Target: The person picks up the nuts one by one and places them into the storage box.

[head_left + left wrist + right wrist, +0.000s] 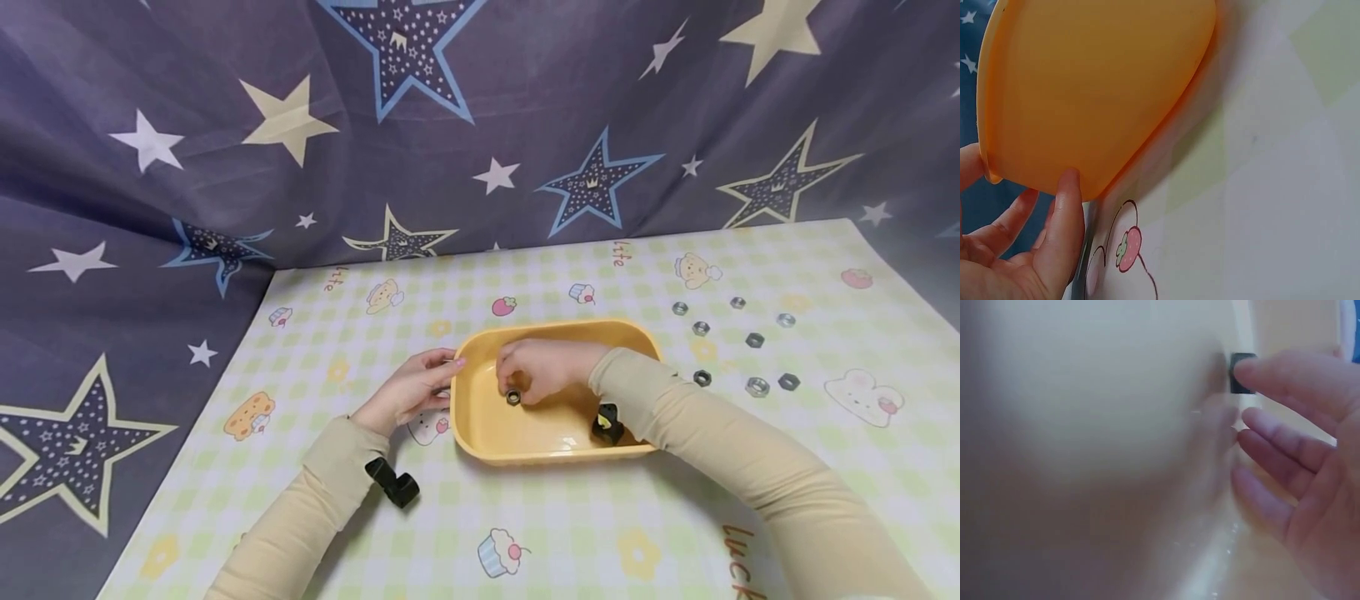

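Observation:
A yellow plastic tray [517,433] with rounded corners stands on the table in the head view. My left hand [416,385] holds its left end, with one digit at the rim and another fingertip touching the outer wall [1097,94]. Inside the tray, my right hand [543,367] pinches a dark metal hex nut [513,397] low over the floor. That nut [1244,374] shows at the fingertips in the right wrist view, where the other fingers bend loosely. The right sleeve covers the tray's right end, so what lies under it is hidden.
Several hex nuts [755,340], dark and silvery, lie scattered on the checked tablecloth [420,533] right of the tray. A dark star-patterned curtain [525,83] hangs behind the table. Black wrist-camera mounts [393,483] stick out from both sleeves.

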`<action>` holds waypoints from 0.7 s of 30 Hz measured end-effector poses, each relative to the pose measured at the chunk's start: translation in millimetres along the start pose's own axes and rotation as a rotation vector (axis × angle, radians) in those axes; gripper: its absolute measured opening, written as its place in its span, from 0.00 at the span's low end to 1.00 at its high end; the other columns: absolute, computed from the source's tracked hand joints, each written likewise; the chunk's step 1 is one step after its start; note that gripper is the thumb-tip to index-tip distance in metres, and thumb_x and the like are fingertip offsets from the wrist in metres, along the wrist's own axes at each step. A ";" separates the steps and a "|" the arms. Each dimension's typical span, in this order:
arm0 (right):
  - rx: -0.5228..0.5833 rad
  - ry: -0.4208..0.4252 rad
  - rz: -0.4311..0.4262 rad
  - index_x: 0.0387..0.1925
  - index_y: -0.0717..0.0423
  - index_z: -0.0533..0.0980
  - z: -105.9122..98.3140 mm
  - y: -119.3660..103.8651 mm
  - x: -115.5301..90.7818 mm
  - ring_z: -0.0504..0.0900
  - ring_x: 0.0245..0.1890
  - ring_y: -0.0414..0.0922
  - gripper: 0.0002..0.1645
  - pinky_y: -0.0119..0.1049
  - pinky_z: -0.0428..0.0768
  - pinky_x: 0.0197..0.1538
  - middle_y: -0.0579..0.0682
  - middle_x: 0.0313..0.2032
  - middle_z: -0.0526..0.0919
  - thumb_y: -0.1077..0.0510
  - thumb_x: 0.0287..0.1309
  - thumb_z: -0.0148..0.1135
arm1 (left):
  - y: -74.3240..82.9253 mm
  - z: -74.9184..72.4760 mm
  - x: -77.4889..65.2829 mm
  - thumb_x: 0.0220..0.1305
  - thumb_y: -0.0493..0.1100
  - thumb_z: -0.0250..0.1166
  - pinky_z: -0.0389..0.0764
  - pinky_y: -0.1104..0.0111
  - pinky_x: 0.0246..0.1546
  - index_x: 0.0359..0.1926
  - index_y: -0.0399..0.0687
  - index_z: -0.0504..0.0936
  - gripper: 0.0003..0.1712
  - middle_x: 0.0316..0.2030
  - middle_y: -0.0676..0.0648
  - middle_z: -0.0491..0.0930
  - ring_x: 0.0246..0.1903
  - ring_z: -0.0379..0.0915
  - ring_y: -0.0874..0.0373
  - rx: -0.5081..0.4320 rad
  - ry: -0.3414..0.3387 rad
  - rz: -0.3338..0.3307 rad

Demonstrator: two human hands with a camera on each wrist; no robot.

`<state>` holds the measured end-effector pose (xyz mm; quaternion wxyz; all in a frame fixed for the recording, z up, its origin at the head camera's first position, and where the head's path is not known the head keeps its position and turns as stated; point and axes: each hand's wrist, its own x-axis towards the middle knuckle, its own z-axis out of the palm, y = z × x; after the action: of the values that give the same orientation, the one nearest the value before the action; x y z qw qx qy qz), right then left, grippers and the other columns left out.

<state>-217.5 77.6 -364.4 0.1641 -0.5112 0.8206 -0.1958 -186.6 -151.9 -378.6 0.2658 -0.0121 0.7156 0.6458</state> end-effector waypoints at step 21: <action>0.230 0.076 0.112 0.47 0.63 0.77 -55.7 -7.7 -28.3 0.79 0.48 0.54 0.18 0.49 0.74 0.58 0.57 0.47 0.81 0.59 0.55 0.64 | 1.1 -0.1 -1.7 0.71 0.44 0.53 0.82 0.64 0.45 0.60 0.35 0.65 0.23 0.45 0.47 0.75 0.38 0.77 0.62 0.023 -0.001 -0.006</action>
<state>-225.7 108.7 -310.3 0.2012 -0.4345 0.8256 -0.2985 -185.6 -152.3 -376.8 0.2681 -0.0108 0.7227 0.6369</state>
